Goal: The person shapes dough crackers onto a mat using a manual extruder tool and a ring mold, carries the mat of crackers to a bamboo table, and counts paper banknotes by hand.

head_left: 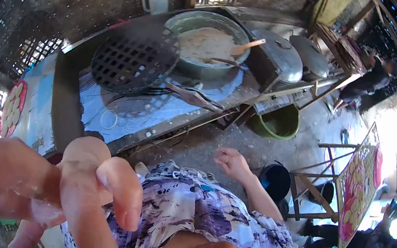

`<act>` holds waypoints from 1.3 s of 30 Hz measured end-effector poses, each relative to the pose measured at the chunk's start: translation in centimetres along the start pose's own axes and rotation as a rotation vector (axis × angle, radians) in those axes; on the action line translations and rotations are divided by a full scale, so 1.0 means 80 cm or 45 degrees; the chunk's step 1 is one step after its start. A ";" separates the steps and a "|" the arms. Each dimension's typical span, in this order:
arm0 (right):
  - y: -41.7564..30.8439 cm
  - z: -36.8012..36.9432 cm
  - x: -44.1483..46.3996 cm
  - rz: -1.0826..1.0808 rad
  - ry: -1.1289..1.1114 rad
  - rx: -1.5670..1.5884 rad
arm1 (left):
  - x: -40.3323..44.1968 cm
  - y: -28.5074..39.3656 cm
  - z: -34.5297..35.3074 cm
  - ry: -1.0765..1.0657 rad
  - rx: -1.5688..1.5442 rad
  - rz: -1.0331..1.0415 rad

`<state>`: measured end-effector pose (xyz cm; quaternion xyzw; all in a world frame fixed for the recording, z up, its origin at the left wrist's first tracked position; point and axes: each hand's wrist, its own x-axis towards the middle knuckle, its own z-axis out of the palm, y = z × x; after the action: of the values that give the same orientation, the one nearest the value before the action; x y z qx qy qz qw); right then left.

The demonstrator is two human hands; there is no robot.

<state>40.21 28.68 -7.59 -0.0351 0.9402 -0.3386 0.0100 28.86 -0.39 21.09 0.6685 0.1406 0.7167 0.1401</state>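
My left hand (84,189) is large and close to the camera at the lower left, with whitish residue on the skin. Its fingers are bent and partly apart, and no held object shows. My right hand (234,165) hangs in front of my patterned clothing, fingers loosely curled and apart, holding nothing. Beyond them, a large basin (171,22) contains a pale mixture (201,43) with a wooden-handled utensil (250,45) in it. A dark round lattice rack (129,62) sits left of the basin, near a pale ring (109,119) on the counter (144,134).
A clear pitcher (156,1) stands behind the rack. Lidded pots (280,57) are right of the basin. A green tub (276,122) and black bucket (275,181) are on the floor. Pale rounds lie on a slatted rack (369,179). Two people (372,79) are at right.
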 end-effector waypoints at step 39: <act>0.032 0.011 -0.087 0.274 0.449 -0.068 | 0.059 -0.175 0.113 0.312 -0.763 -0.412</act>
<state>47.03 30.57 -9.96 0.1250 0.9344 -0.3113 -0.1198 37.76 14.45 20.60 0.4758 0.0441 0.7695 0.4238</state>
